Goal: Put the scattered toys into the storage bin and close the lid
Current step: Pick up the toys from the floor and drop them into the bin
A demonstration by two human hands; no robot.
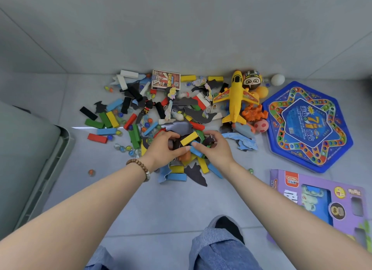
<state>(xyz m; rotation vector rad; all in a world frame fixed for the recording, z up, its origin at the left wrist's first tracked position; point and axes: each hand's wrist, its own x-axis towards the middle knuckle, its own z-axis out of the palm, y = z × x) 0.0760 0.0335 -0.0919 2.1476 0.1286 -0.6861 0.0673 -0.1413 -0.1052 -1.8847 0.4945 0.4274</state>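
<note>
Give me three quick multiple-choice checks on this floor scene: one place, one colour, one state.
1. The blue game board lies where from the yellow plane? A left B right C underneath
2. The block atop the toy pile is: A white B pink C yellow
3. The left hand and right hand are: A gripping pile pieces B lifting the plane C flat on the floor
Answers: 1 B, the board sits right of the plane. 2 C, its face is yellow. 3 A, fingers curl round pile pieces.

One toy plane [234, 96], one hexagonal board [308, 126], one purple box [314, 191].
</note>
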